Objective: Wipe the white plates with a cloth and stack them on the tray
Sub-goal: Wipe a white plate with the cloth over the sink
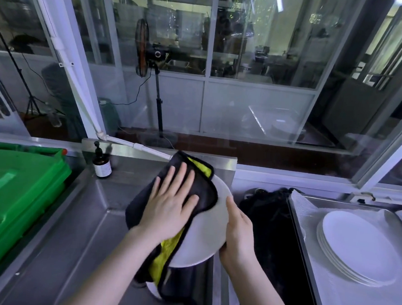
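Right hand (238, 231) gripped plate (203, 236) by its rim, tilted over sink (76, 227) for access. Left hand (170, 207) lay flat, pressing cloth (204, 193) on its face. Stack (357, 246) waited on tray (341, 302).

A white plate (209, 234) tilts over the sink under a black-and-yellow cloth (192, 192); four wiped plates (357, 246) sit stacked on the tray (328, 292).

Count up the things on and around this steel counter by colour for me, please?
White: 2, the held plate and the stack of plates on the tray.
Green: 1, the bin.
Brown: 1, the pump bottle.
Black and yellow: 1, the cloth.
Total: 5.
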A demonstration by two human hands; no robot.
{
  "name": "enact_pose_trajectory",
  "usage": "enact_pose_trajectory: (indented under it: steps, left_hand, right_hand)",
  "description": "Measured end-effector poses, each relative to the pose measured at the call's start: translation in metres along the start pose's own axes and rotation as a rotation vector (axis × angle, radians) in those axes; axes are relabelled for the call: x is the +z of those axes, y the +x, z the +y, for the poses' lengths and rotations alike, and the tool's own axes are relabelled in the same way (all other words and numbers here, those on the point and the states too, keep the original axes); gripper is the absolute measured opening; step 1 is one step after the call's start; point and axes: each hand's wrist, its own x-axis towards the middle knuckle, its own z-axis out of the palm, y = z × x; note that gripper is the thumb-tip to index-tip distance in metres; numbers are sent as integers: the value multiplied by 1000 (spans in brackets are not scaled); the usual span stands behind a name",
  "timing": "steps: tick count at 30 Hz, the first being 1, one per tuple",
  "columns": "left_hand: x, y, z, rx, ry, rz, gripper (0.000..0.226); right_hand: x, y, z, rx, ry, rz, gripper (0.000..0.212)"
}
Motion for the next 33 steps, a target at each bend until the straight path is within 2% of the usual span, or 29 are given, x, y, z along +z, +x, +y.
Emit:
enact_pose_trajectory:
  steps: [4, 7, 11, 15, 19, 24, 29, 33]
  left_hand:
    - [-4, -14, -8, -79, 22, -44, 64]
    - [-3, -48, 13, -49, -11, -101, 60]
    - [1, -63, 52, 91, -46, -67, 62]
    - [0, -28, 49, 97, -16, -9, 68]
    - [-2, 7, 19, -12, 0, -7, 62]
    - [1, -15, -1, -63, 29, -69, 60]
    - [8, -68, 40, 92, -18, -117, 62]
    - [6, -43, 59, 104, -52, -36, 65]
  right_hand:
    - [-13, 13, -17, -109, -17, 115, 42]
    - [-16, 23, -24, -143, 15, 177, 46]
    - [-12, 19, -10, -130, -21, 52, 32]
    - [-5, 8, 7, -59, -16, -13, 30]
    - [-5, 6, 6, -22, -12, 10, 32]
    - [-15, 21, -15, -135, -1, 109, 37]
    - [-17, 28, -18, -136, -12, 156, 42]
    - [-8, 15, -2, -80, -63, 22, 32]
